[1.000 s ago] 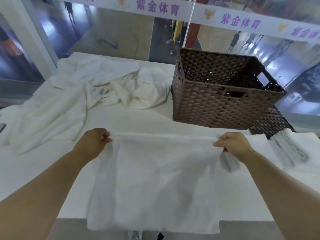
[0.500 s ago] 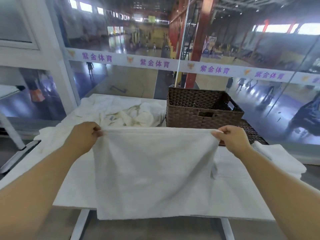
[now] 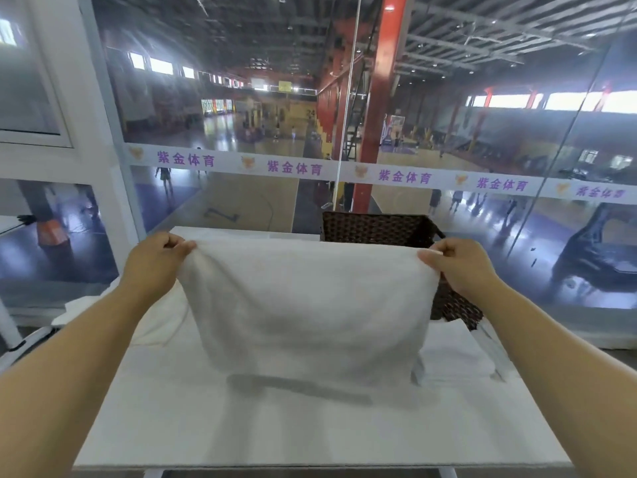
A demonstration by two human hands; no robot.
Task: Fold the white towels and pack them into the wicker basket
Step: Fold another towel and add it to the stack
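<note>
Left hand (image 3: 155, 262): pinches the white towel's upper left corner, fingers curled.
Right hand (image 3: 460, 267): pinches the upper right corner likewise.
White towel (image 3: 306, 312): hangs stretched at frame centre above the tabletop (image 3: 275, 432) (its shadow beneath).
Wicker basket (image 3: 375, 227): behind the towel, mostly hidden.

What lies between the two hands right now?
In the head view, the white towel spans the whole gap: the left hand and right hand each pinch a top corner, and it hangs above the table.
</note>
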